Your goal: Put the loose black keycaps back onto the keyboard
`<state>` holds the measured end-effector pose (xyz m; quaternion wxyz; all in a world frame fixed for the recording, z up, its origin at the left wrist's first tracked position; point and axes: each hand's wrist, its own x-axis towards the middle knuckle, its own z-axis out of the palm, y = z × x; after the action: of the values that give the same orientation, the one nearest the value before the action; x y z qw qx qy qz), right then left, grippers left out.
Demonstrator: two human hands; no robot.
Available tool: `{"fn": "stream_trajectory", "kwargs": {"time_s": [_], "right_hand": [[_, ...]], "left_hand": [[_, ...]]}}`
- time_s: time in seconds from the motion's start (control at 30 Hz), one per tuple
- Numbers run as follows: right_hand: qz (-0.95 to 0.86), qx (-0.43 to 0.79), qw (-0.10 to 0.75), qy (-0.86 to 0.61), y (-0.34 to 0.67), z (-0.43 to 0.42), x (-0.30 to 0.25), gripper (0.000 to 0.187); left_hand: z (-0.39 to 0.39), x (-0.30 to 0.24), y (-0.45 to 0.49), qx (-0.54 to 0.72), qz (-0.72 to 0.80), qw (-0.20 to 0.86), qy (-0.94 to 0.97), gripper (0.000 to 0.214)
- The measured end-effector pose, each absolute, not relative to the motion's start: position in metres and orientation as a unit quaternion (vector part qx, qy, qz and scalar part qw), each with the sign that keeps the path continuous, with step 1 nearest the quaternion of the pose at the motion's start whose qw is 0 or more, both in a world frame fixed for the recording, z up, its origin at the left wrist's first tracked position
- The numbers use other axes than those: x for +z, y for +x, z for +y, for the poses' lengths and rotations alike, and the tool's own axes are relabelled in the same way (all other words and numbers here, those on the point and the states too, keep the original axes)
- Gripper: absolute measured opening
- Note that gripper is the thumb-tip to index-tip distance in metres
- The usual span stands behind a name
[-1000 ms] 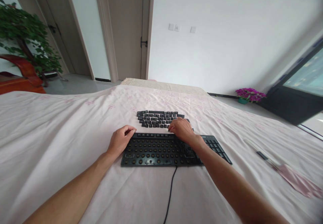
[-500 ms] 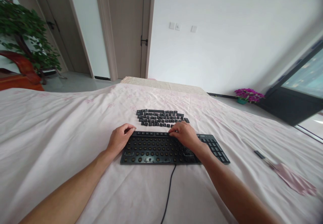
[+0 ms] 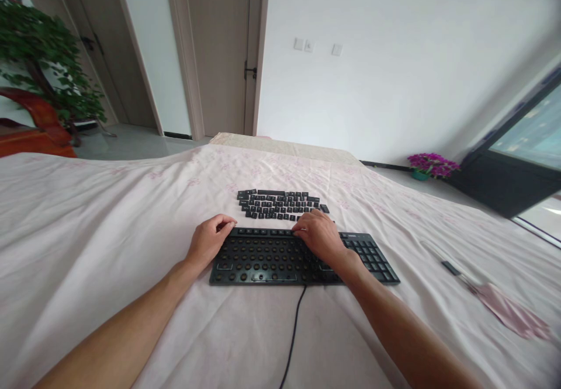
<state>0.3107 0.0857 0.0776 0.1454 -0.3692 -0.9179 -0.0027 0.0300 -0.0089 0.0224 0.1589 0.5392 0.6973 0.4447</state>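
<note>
A black computer keyboard (image 3: 263,266) lies flat on the bedsheet, most of its main block bare of keycaps. The top row and the number pad (image 3: 372,257) still carry their keys. My left hand (image 3: 209,238) is closed on the keyboard's far left corner, thumb and fingers together. At the far edge, right of the middle, my right hand (image 3: 319,234) pinches at a top-row keycap with its fingertips; the palm and wrist cover part of the keyboard. Just beyond the keyboard, loose black keycaps (image 3: 280,205) lie in rows, a long space bar (image 3: 270,193) among them.
A black cable (image 3: 293,336) runs from the keyboard toward me. On the right lies a thin stick-like tool with a black grip (image 3: 450,268), beside a pink cloth (image 3: 511,310). The patterned bedsheet (image 3: 131,214) is wrinkled. Beyond are doors and potted plants.
My right hand has shifted very slightly left, its fingertips still at the top row. My left hand stays at the corner, and the loose keycaps lie as before.
</note>
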Motion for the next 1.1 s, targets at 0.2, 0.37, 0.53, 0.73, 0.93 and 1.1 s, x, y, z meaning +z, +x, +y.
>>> {"fn": "stream_trajectory", "kwargs": {"time_s": [0.2, 0.37, 0.53, 0.73, 0.93, 1.1], "right_hand": [[-0.919, -0.061, 0.141, -0.363, 0.311, 0.068, 0.072, 0.027], [-0.917, -0.101, 0.116, -0.368, 0.312, 0.055, 0.064, 0.035], [-0.920, -0.121, 0.106, -0.357, 0.312, 0.050, 0.059, 0.042], [-0.909, -0.034, 0.177, -0.375, 0.317, 0.063, 0.058, 0.036], [-0.900, 0.048, 0.215, -0.375, 0.316, 0.084, 0.055, 0.034], [-0.896, 0.057, 0.219, -0.383, 0.317, 0.081, 0.050, 0.032]], "left_hand": [[-0.008, 0.021, 0.029, 0.446, 0.695, 0.156, 0.542, 0.027], [-0.008, 0.019, 0.028, 0.446, 0.698, 0.151, 0.539, 0.027], [-0.009, 0.019, 0.029, 0.449, 0.700, 0.148, 0.535, 0.026], [-0.008, 0.020, 0.028, 0.446, 0.697, 0.151, 0.540, 0.027], [-0.009, 0.021, 0.028, 0.442, 0.700, 0.153, 0.540, 0.026], [-0.008, 0.020, 0.028, 0.452, 0.694, 0.156, 0.539, 0.025]]}}
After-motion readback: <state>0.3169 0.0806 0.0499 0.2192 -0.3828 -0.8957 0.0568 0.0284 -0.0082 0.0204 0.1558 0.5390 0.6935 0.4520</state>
